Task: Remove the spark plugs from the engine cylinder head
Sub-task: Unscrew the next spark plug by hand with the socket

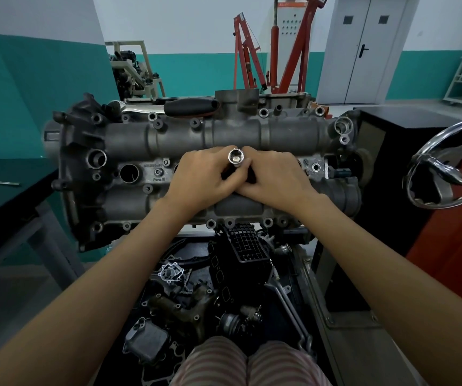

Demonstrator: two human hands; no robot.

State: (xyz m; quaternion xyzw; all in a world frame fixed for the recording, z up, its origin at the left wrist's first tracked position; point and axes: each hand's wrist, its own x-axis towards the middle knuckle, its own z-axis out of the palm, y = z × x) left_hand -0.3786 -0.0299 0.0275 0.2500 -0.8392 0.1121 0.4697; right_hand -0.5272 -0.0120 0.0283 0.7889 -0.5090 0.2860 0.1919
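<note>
A bright chrome tubular spark plug socket, its square drive hole facing up, is gripped between both hands over the middle of the grey cast-aluminium cylinder head. The left hand is wrapped around the socket from the left, and the right hand is closed against it from the right, so the tool is probably being kept upright and centred over a plug well hidden beneath the fingers. Whether a plug is seated inside cannot be told. An open round well is seen near the head's left end, with no plug visible in it. A black-handled tool is laid along the head's far edge, presumably kept within reach for driving the socket.
</note>
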